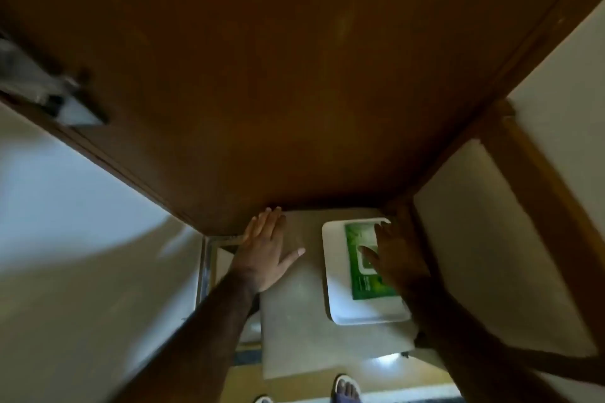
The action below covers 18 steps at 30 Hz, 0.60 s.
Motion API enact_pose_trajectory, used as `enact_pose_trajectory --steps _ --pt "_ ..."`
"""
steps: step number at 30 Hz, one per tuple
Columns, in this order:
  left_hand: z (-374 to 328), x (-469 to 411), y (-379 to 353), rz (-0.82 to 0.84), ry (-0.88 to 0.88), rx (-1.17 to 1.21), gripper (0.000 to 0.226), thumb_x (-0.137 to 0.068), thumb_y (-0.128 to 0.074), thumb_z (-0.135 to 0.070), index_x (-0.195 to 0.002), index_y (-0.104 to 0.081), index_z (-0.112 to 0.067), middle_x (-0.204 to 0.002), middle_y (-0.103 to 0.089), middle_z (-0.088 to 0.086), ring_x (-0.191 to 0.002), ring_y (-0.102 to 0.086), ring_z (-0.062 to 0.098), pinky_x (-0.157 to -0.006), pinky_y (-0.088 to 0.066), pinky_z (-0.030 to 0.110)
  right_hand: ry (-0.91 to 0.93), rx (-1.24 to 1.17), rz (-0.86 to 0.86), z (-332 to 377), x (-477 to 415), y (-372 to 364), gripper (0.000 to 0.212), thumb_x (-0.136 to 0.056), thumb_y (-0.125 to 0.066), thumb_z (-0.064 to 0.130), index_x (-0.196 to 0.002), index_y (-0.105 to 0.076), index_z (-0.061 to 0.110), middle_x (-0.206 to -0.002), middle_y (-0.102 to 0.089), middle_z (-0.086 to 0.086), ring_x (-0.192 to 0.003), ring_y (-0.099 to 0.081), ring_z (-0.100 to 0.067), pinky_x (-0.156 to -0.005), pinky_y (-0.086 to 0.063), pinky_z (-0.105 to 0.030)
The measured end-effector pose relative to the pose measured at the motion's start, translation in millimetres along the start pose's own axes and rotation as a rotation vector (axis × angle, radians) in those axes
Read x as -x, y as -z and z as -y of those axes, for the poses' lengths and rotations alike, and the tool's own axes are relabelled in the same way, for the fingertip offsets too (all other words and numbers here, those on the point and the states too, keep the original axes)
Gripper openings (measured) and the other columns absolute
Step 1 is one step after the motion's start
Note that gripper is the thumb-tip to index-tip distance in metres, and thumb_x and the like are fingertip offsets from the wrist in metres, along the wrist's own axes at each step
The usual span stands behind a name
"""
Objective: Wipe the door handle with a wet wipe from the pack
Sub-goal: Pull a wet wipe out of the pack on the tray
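A green wet wipe pack point(361, 258) lies in a white tray point(340, 301) on a pale low table point(294, 321) at the foot of the brown door point(278, 91). My right hand point(397, 258) rests on the pack's right side, its thumb on the white lid flap; nothing is lifted. My left hand point(266, 249) lies flat and spread on the table's far left corner, touching the door's bottom edge. The door handle point(70, 98) is a blurred dark and silvery shape at the door's left edge, far from both hands.
White walls flank the door on both sides. A brown wooden frame point(537, 173) runs down the right. A metal-edged threshold point(204, 268) sits left of the table. My sandalled foot point(347, 388) stands just before the table's near edge.
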<state>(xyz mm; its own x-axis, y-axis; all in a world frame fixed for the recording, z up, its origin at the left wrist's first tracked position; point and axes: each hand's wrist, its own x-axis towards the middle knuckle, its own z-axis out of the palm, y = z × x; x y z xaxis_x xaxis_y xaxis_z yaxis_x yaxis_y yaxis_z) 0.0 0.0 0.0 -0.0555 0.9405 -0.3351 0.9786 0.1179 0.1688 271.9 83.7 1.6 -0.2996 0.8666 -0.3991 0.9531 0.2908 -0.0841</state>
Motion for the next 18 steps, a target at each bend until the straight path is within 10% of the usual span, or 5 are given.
enact_pose_trajectory --steps 13,18 --pt "-7 -90 -213 0.175 0.092 0.130 0.085 -0.104 -0.034 -0.062 -0.166 0.005 -0.018 -0.177 0.010 0.001 -0.163 0.009 0.023 -0.132 0.000 0.048 -0.199 0.035 -0.120 -14 -77 -167 0.050 -0.103 -0.060 0.046 -0.124 -0.070 0.002 -0.126 -0.067 -0.019 -0.115 -0.066 -0.034 -0.099 -0.052 -0.040" --pt "-8 -82 -247 0.023 0.078 0.088 0.080 -0.107 -0.020 -0.060 -0.166 0.013 -0.018 -0.175 0.019 0.002 -0.161 0.016 0.022 -0.131 0.005 0.050 -0.041 0.112 -0.157 -6 -78 -164 0.028 -0.073 -0.092 0.015 -0.067 -0.075 -0.007 -0.069 -0.072 -0.025 -0.063 -0.073 -0.038 -0.063 -0.061 -0.038"
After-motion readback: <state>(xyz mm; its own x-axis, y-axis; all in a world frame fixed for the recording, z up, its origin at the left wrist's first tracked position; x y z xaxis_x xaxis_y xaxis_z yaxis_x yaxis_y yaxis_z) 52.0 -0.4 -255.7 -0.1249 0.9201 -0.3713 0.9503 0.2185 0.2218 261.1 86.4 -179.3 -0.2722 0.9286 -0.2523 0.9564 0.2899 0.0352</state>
